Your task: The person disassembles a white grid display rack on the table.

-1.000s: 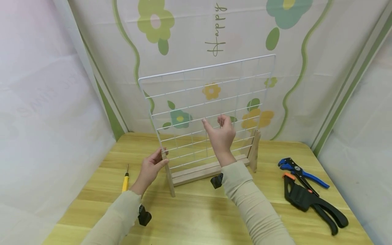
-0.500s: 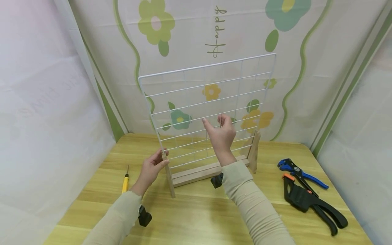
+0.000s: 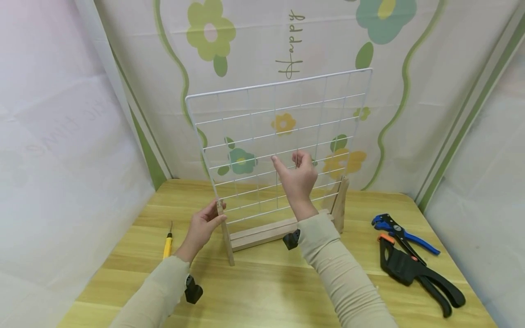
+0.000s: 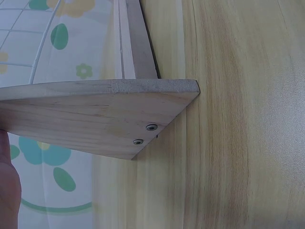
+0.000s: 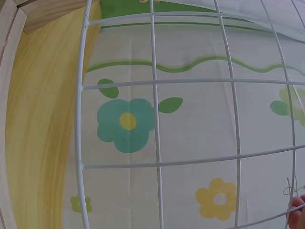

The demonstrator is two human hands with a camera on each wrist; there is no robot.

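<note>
A white wire grid panel (image 3: 279, 83) stands nearly upright, leaning, between the two side boards of a wooden stand (image 3: 262, 235). My left hand (image 3: 202, 228) pinches the top of the stand's left side board (image 4: 90, 117), thumb on the near side. Two metal screw heads (image 4: 151, 127) show low on that board in the left wrist view. With curled fingers my right hand (image 3: 298, 181) grips a wire near the grid's middle, its thumb spread apart. In the right wrist view only its fingertips (image 5: 298, 210) show at the edge, by the wires.
A yellow-handled pick-like tool (image 3: 167, 246) lies left on the wood-grain table (image 3: 254, 296). At the right lie blue-and-black pliers (image 3: 404, 232) and a black tool with an orange tip (image 3: 414, 266). Flower-printed cloth (image 3: 254, 59) hangs behind.
The grid's top edge has risen slightly, most at its left corner, as the grid shifts against the stand. Both hands keep their holds and have barely moved.
</note>
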